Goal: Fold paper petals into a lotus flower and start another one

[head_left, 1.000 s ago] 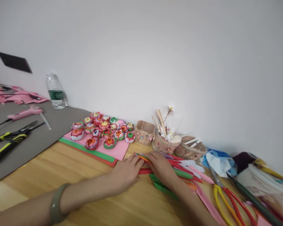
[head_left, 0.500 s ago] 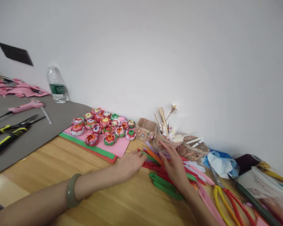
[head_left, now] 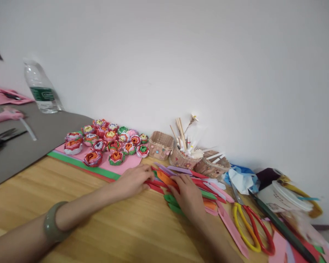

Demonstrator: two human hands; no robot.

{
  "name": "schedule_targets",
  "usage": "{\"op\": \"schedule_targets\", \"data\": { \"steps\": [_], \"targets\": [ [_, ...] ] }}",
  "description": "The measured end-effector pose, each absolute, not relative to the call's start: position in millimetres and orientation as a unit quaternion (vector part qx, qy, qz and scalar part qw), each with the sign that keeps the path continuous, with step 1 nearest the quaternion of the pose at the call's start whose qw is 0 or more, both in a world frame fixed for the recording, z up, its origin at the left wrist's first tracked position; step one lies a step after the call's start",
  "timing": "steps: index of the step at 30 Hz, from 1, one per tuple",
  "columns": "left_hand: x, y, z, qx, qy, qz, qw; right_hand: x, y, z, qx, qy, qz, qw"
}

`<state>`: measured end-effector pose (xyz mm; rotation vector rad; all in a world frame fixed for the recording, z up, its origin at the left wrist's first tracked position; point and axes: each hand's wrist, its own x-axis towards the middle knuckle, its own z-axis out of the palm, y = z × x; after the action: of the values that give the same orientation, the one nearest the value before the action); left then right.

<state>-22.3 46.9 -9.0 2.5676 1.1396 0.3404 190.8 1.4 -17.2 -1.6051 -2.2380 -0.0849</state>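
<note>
Folded paper strips (head_left: 178, 170) in red, purple, orange, green and pink lie in a loose pile on the wooden table. My left hand (head_left: 135, 179), below a green bangle (head_left: 53, 223), is at the pile's left end with its fingers curled and pressed together. Whatever lies between those fingertips is hidden. Over the middle of the pile, my right hand (head_left: 189, 197) has its thumb and fingers closed around an orange paper strip (head_left: 166, 178). Green strips (head_left: 172, 202) stick out under that hand.
Several paper rosettes (head_left: 116, 157) stand on pink sheets at left. Three small decorated baskets (head_left: 160, 146) line the wall. Scissors (head_left: 244, 219) with yellow and red handles and a white-lidded tub (head_left: 286, 197) are at right. A bottle (head_left: 42, 91) and pliers (head_left: 1, 140) are at far left.
The view has swung right, so everything sits further left. My right hand has come down from above the strips onto the orange one. My left hand stays at the left end of the pile.
</note>
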Motion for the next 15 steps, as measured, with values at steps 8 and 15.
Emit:
{"op": "schedule_targets", "data": {
  "steps": [8,15],
  "targets": [
    [-23,50,-17,0.884,0.405,0.143,0.186,193,0,-10,-0.600,-0.738,0.059,0.303],
    [-12,43,-6,0.757,0.342,0.253,0.496,171,-9,-7,-0.572,-0.608,0.367,0.410]
  ]
}}
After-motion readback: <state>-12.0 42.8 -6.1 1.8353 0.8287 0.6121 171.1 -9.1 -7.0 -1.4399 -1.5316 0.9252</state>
